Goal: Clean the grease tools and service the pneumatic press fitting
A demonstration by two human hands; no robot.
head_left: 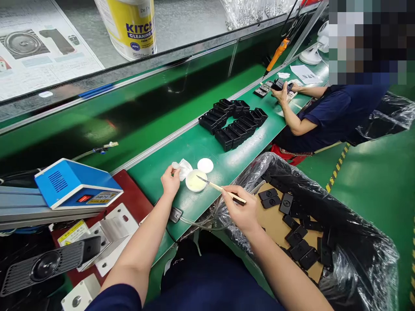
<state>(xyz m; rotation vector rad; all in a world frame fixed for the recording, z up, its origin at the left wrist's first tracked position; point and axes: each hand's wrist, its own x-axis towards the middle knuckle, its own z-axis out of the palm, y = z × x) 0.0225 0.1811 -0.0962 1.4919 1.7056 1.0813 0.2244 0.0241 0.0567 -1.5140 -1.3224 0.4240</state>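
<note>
My right hand (240, 209) is closed around the light wooden handle of a thin brush (218, 187). Its dark, narrow tip is over the rim of a small white tub (195, 185) of pale yellow paste; whether it touches the paste I cannot tell. To the left of the tub, my left hand (170, 181) pinches a small, round, whitish piece (175, 165). A crumpled white tissue (186, 168) lies between that hand and the tub. Just behind the tub rests a round white lid (205, 165).
Rows of black plastic housings (238, 129) stand farther along the green bench. A plastic-lined bin (356, 220) holding black parts is at my right. A blue-topped machine (78, 183) stands left. A co-worker (337, 108) handles a black part beyond. A yellow-white bucket (129, 30) sits on the shelf.
</note>
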